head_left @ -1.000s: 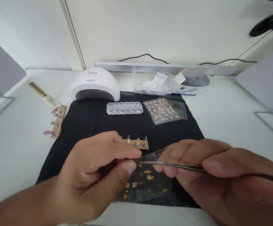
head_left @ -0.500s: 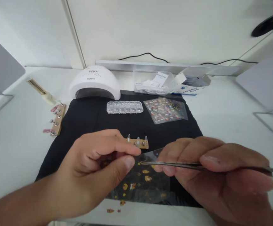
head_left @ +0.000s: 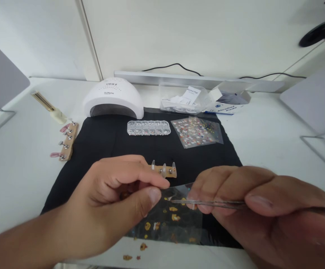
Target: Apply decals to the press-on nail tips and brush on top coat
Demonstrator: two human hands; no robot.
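Between thumb and forefinger, my left hand (head_left: 117,201) pinches the upper edge of a clear nail sticker sheet (head_left: 184,224) printed with small yellow and brown figures. My right hand (head_left: 252,201) grips a pair of metal tweezers (head_left: 215,204) that point left. Their tips lie at a small sticker near the sheet's top, close to my left fingertips; whether a sticker is caught between them cannot be made out. Just beyond my left fingertips is a wooden stand (head_left: 172,172) bearing several clear nail tips, its left part hidden by my hand.
A white nail lamp (head_left: 113,98) stands at the back left of the black cloth (head_left: 106,138). Behind my hands lie a rhinestone case (head_left: 149,127) and more sticker sheets (head_left: 193,132). An alcohol pad box (head_left: 229,102) is at back right, another nail stand (head_left: 69,144) at left.
My right hand and the tweezers have shifted slightly down and to the right. The sheet's lower part has tilted a little toward me. My left hand is almost unmoved.
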